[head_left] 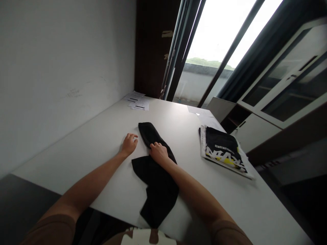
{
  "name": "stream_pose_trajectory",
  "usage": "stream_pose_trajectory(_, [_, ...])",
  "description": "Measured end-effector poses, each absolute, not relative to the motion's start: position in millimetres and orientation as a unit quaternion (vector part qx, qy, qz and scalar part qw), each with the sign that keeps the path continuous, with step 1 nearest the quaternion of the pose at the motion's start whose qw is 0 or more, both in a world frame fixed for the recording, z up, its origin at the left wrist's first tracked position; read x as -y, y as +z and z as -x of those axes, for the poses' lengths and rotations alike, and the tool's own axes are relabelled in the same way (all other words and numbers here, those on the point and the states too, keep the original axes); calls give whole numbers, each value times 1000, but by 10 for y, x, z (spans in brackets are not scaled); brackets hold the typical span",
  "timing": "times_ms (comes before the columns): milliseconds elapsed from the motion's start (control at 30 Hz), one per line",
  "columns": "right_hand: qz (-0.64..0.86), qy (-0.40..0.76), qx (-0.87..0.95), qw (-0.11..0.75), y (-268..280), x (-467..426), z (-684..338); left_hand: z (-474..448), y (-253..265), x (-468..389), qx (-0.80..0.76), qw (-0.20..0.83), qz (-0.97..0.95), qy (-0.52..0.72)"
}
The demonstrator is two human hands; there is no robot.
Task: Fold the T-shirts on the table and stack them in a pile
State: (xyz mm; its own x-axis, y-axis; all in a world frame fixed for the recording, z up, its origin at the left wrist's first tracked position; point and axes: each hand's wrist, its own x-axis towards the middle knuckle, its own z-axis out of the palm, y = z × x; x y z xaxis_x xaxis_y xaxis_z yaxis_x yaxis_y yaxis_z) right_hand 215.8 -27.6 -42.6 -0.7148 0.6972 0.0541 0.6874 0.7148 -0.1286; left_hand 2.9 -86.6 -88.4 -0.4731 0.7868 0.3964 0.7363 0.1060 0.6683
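Note:
A black garment (160, 180) lies partly folded on the white table in front of me, its lower end by the table's near edge. One part of it reaches away from me, and a flap sticks out to the left. My right hand (158, 152) rests on its middle, fingers curled onto the cloth near the notch between the two parts. Just left of the garment, my left hand (129, 143) hovers over or touches the table, with curved fingers apart and nothing in them. Exactly what kind of garment it is cannot be made out.
On the right of the white table (107, 136) is a stack of folded clothes (223, 148), the top one black with white and yellow print. Papers (136, 101) lie at the far left corner. A wall borders the left side; a cabinet (283, 78) stands at the right.

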Motion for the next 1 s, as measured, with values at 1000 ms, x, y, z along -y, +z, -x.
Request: stream_pose_trajectory(1000, [347,200,876,268,-81,-769,-2919,-665,-575,1160,-482,219,-810,252])
